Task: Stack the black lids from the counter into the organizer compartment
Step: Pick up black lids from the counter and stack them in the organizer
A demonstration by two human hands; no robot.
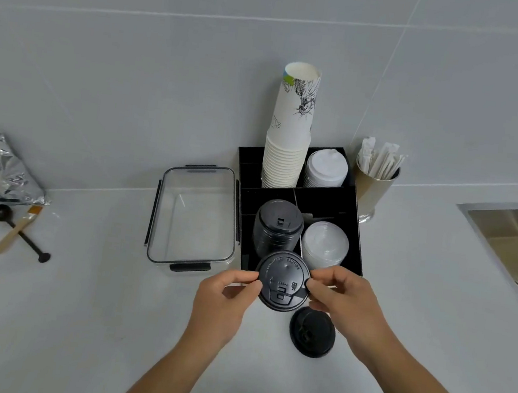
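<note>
black lid (283, 280) pinched between left hand (223, 299) and right hand (341, 294), ready for lowering onto organizer's black lid stack (276, 227).

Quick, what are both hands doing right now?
Left hand: pinching the black lid at its left edge.
Right hand: pinching the same lid's right edge.

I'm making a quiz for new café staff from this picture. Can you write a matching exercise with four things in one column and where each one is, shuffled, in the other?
Things:
1. black lid
2. paper cups
3. clear container
4. second black lid

Places:
A. lying on the counter, under the right hand
B. stacked in a back compartment of the organizer
C. held between both hands, left hand included
D. on the counter, left of the organizer

Pairs: 1-C, 2-B, 3-D, 4-A
</note>
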